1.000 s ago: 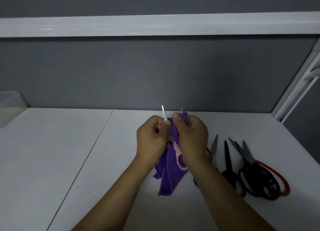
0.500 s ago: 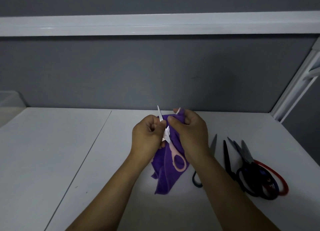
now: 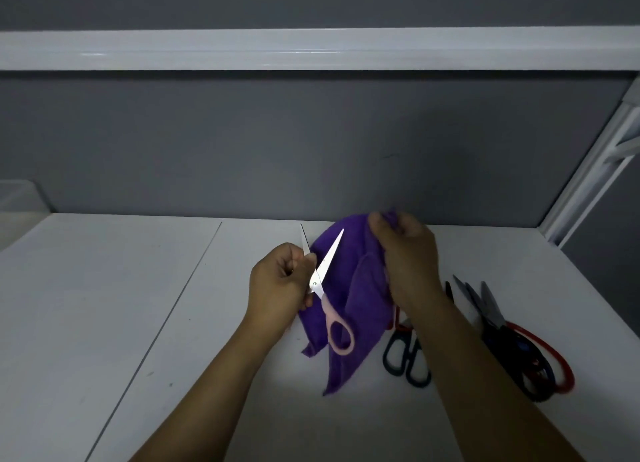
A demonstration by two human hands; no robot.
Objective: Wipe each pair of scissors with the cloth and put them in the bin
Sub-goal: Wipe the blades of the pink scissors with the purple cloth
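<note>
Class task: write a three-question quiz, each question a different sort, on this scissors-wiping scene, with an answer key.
1. True or false: the pink-handled scissors have their blades spread open.
2. The right hand grips: A the purple cloth; B a sponge; C a brush.
3. Fill in: the pink-handled scissors are held by the ___ hand.
Key: 1 true; 2 A; 3 left hand.
</note>
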